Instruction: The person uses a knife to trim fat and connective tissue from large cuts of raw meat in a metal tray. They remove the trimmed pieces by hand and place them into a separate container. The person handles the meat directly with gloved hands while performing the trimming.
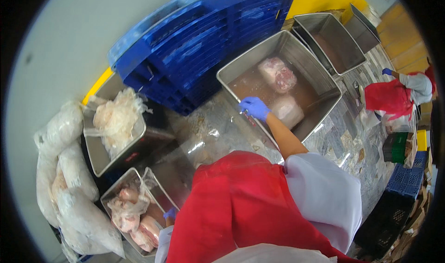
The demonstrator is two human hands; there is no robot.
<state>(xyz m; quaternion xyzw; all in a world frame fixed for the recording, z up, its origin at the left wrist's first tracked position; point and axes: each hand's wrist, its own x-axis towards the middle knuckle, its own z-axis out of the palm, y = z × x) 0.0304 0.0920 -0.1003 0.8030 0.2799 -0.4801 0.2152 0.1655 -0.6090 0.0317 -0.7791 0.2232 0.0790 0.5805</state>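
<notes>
My right hand (254, 108), in a blue glove, is closed round the near left rim of a large steel tub (320, 109). Inside that tub, several pale pink pieces of meat (283, 80) lie in cloudy brownish liquid. Low at the left, my left hand (170, 213), also gloved in blue, grips the right rim of a smaller steel tub (160, 189); my sleeve and red apron hide part of it. This tub holds several raw meat pieces (146, 233) and crumpled clear plastic film (130, 209).
Another steel tub (95, 159) is heaped with plastic wrap (118, 117). Bulky filled plastic bags (79, 212) lean by the wall. A blue pallet (199, 45) stands upright behind. More steel tubs (331, 45) sit far right. A person in a red apron (389, 98) works near crates (408, 172).
</notes>
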